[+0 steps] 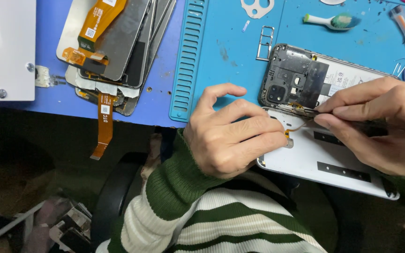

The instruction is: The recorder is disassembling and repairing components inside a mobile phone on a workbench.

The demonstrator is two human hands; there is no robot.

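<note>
Opened phone point(305, 79) at 2 o'clock on mat point(221, 51), cover point(324, 159) just below. Left hand point(230, 136) curled, pinning cover edge. Right hand point(380, 124) fingers pinched narrow on flex point(298, 126).

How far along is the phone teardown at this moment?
Done: white back cover opened off the phone body; SIM tray lies out on the blue mat. In hand: left hand steadies the cover, right hand pinches the orange flex cable. Left: the cable joins both halves; black shield remains on.
</note>
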